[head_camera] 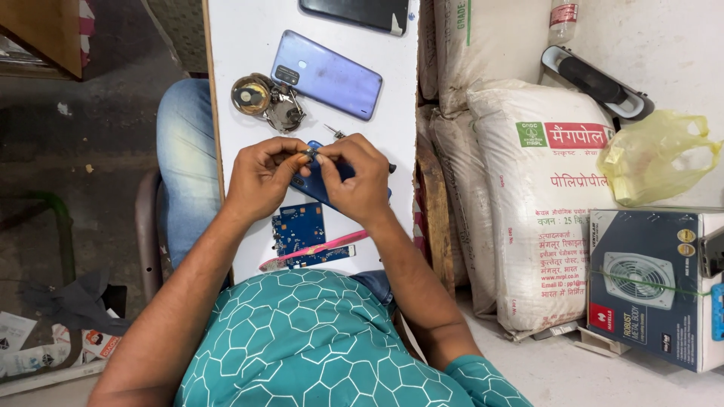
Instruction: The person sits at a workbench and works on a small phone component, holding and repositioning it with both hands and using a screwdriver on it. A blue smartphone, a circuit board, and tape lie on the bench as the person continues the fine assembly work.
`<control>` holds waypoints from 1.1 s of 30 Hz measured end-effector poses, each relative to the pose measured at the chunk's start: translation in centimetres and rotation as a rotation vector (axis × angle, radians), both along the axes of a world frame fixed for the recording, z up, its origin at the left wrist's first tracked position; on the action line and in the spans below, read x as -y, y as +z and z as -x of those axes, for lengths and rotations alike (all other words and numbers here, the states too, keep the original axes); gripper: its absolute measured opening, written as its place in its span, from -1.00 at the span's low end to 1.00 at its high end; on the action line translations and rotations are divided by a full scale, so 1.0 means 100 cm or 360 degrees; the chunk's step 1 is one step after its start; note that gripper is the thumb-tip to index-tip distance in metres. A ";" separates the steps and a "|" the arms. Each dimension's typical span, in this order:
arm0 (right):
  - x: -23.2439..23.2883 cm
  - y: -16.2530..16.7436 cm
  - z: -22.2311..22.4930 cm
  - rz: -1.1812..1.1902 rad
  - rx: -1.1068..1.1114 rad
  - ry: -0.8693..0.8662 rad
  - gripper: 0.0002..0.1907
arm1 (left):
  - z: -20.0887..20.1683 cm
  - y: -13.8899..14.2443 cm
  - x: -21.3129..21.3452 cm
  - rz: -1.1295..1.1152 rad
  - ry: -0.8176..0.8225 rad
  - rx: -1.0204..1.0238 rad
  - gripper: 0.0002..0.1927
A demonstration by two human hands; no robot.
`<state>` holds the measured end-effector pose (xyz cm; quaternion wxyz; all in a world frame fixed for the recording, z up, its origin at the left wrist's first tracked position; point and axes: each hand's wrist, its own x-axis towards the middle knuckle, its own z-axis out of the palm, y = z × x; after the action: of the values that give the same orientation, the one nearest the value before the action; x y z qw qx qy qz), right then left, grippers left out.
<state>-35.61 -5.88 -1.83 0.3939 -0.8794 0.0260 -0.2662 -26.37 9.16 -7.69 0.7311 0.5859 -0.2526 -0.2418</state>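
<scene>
Both hands, left hand (260,175) and right hand (354,177), pinch a small dark metal part (309,153) between fingertips above the white worktop (241,45). Beneath lies a dark blue phone body (317,188); a blue circuit board (300,230) sits nearer, a lilac phone back cover (326,74) beyond.

glossy plastic phone back (326,74), matt white board (241,45), woven sacks (543,203).

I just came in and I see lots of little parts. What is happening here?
A person sits at a narrow white board and pinches a tiny part between both hands, left hand and right hand, just above a blue phone piece. A blue circuit board lies near them, and a purple phone lies face down further up.
</scene>
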 end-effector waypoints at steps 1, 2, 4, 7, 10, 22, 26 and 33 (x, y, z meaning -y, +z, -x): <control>-0.003 0.002 0.002 0.0208 0.0089 -0.0026 -0.88 | 0.000 0.000 0.000 -0.0022 0.0013 0.0026 -0.85; -0.006 0.003 0.003 0.0289 0.0091 -0.0032 -0.89 | 0.001 -0.001 0.000 -0.0044 0.0025 0.0052 -0.86; -0.008 0.004 0.003 0.0454 0.0105 -0.0041 -0.89 | 0.002 -0.002 0.000 -0.0031 0.0016 0.0053 -0.86; -0.004 0.006 0.001 0.0204 0.0012 -0.0001 -0.87 | 0.000 -0.003 -0.001 -0.0041 0.0006 0.0078 -0.86; -0.003 0.005 -0.001 0.0086 -0.0051 0.0007 -0.90 | -0.001 -0.004 -0.001 -0.0060 -0.0011 0.0065 -0.86; 0.014 0.002 -0.012 -0.0534 -0.0358 0.0191 -0.97 | -0.002 -0.005 -0.002 -0.0044 -0.0053 -0.0070 -0.85; 0.011 0.007 -0.008 -0.0083 -0.0119 0.0158 -0.92 | -0.002 -0.004 0.001 0.0113 0.0000 -0.0142 -0.84; 0.005 0.007 -0.003 -0.0143 0.0014 0.0079 -0.92 | -0.002 -0.008 0.000 0.0090 -0.0003 -0.0253 -0.82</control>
<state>-35.28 -6.38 -1.14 0.4396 -0.8599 0.0145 -0.2589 -26.18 9.17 -8.53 0.7647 0.5438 -0.2010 -0.2810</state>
